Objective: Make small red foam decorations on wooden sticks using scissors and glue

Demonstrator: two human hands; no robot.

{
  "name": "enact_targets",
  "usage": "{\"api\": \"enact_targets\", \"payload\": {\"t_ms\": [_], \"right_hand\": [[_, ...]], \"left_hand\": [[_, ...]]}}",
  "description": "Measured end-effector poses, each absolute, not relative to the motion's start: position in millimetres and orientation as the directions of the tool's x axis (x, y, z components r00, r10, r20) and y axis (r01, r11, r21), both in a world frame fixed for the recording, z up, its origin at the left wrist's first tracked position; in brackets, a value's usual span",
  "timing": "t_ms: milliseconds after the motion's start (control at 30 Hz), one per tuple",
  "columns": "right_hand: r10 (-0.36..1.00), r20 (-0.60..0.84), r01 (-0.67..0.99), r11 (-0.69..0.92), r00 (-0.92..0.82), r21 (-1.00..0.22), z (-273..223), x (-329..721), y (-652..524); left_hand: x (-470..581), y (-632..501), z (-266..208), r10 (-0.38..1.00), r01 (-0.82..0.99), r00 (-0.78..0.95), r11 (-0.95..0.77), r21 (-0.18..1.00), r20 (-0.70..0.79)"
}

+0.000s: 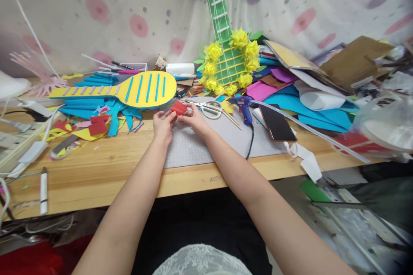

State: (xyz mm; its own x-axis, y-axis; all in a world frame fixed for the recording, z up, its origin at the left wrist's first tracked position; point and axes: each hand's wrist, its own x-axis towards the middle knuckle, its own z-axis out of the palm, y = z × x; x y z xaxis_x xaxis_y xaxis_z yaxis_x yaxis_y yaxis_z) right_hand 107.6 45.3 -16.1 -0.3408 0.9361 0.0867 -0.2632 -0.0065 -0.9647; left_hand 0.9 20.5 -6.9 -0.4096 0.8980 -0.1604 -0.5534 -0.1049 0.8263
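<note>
Between my two hands is a small piece of red paper [179, 108], held just over the grey cutting mat [193, 146]. My left hand [163, 125] pinches its left edge, and my right hand [194, 119] grips it from the right. White-handled scissors [211, 110] lie right beyond my right hand. A purple glue gun [243, 108] rests on the mat farther right. Behind my left hand lies a yellow paper guitar shape [146, 90] with blue and pink strips.
A green paper guitar [222, 30] with yellow flowers leans against the curtain. Blue and red paper scraps [98, 124] lie left. A black phone [278, 123], colored sheets [287, 103] and a plastic bag [383, 120] are right. A marker [43, 191] lies near the front edge.
</note>
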Motion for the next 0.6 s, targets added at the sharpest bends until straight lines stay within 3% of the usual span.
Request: {"api": "enact_targets", "payload": {"t_ms": [367,600], "right_hand": [[0.972,0.037,-0.321,-0.04,-0.231,-0.946,-15.9,106.5,46.3],[0.956,0.157,-0.402,0.046,-0.249,-0.914,-10.4,105.0,41.6]], "left_hand": [[4.6,17.3,-4.4,0.917,-0.632,-0.363,-0.113,0.767,-0.164],[7.1,17.5,-4.3,0.916,-0.714,-0.36,-0.15,0.684,-0.174]]}}
